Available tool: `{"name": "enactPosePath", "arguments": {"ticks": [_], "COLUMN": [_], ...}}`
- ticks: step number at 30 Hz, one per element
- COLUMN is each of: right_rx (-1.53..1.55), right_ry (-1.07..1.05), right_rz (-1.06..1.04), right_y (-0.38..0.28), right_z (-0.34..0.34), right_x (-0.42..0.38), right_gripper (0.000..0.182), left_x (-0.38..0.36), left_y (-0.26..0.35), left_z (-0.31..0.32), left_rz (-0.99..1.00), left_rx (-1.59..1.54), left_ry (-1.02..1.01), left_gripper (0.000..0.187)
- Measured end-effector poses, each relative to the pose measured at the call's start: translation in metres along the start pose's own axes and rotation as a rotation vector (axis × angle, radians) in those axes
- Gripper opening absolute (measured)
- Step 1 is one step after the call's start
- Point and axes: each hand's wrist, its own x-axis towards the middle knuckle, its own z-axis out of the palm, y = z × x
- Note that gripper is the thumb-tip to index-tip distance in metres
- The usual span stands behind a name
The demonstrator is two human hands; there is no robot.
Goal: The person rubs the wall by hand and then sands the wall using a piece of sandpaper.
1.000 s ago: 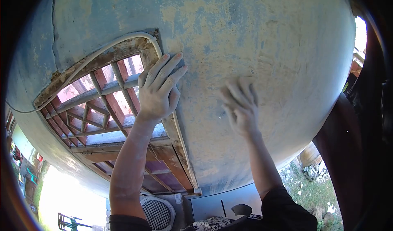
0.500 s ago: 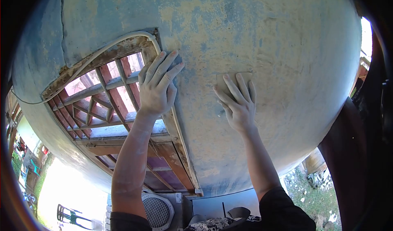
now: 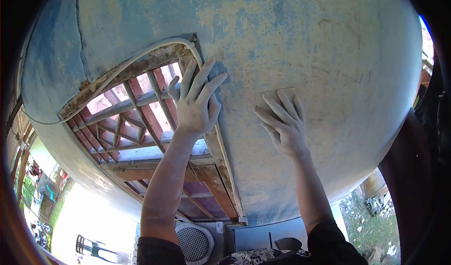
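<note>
My left hand [image 3: 195, 103] lies with fingers spread across the right edge of the wooden window frame [image 3: 199, 154]. Its fingertips reach past a pale cable [image 3: 152, 45] onto the painted wall [image 3: 277, 35], and the little finger sticks out over the lattice [image 3: 124, 124]. Against the wall to the right, my right hand [image 3: 284, 124] presses a thin, beige square of sandpaper [image 3: 260, 100] flat under its fingers. Much of that sheet is hidden by the hand. Pale dust coats both hands. The wall's blue and yellowish paint is patchy and worn.
A long crack [image 3: 81, 35] runs down the wall at upper left. Below stand a round-grilled speaker [image 3: 193, 244] and a dark plastic chair [image 3: 96, 248] on bright ground. Dark cloth [image 3: 413, 171] hangs at right, beside grass with rubble [image 3: 366, 227].
The whole view has shifted, so the window and wall sit farther right. My left little finger has spread away from the others. The right hand stays on the sandpaper, slightly lower in view.
</note>
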Motion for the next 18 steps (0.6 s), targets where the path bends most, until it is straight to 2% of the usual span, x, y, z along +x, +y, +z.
{"name": "enactPosePath", "arguments": {"ticks": [3,5,9,12,14,18], "right_rx": [-0.035,-0.060,-0.069,-0.067,-0.135,-0.084], "right_ry": [0.130,0.151,0.002,-0.108,0.026,0.153], "right_rz": [0.070,0.230,0.175,0.059,0.013,0.212], "right_y": [0.014,0.011,-0.012,0.003,0.025,0.030], "right_z": [-0.004,-0.008,0.001,-0.003,-0.009,-0.029], "right_x": [0.006,0.008,-0.005,-0.010,-0.014,-0.014], "right_gripper": [0.050,0.055,0.053,0.050,0.046,0.044], "left_x": [-0.002,-0.003,0.000,-0.003,-0.002,-0.005], "left_y": [-0.001,-0.003,-0.001,-0.004,-0.003,-0.003], "left_z": [0.002,0.005,0.005,0.005,0.006,0.005], "left_rz": [0.009,0.010,-0.014,-0.026,0.001,-0.003], "left_rx": [0.019,-0.034,-0.113,-0.142,-0.117,-0.095], "left_ry": [0.013,0.036,0.054,0.079,0.103,0.103], "left_gripper": [0.047,0.047,0.048,0.050,0.053,0.052]}}
